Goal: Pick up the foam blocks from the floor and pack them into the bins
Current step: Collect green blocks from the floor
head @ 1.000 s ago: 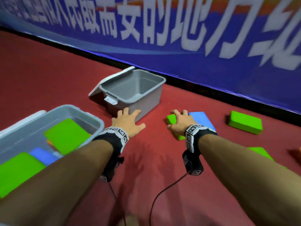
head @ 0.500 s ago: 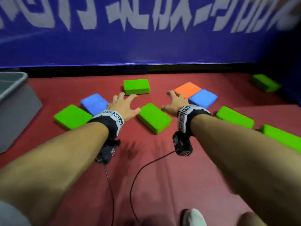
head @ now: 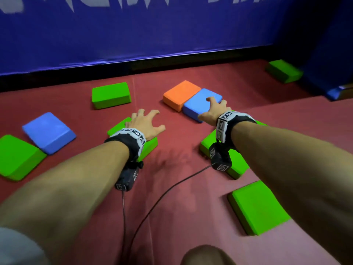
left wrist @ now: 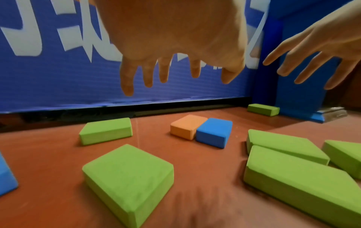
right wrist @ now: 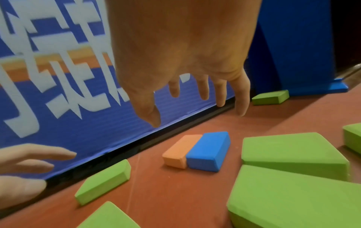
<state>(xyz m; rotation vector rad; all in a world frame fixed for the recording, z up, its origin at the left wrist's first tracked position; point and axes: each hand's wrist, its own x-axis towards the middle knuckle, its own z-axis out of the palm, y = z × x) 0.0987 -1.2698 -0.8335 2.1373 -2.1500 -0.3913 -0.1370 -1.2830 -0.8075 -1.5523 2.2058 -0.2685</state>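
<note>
Both hands are held above the red floor with fingers spread wide, and nothing is held in either grip. The right hand is stretched over the blue block, which lies touching the orange block. The left hand is held over a green block. More green blocks are scattered nearby, and one lies well apart by the blue wall. No bin is seen.

If the blue block is grabbed by one edge only, it could be squashed and dropped, because foam is probably soft. The orange block could be pushed away by the fingers, since the two are touching. The far green block could be forgotten.
</note>
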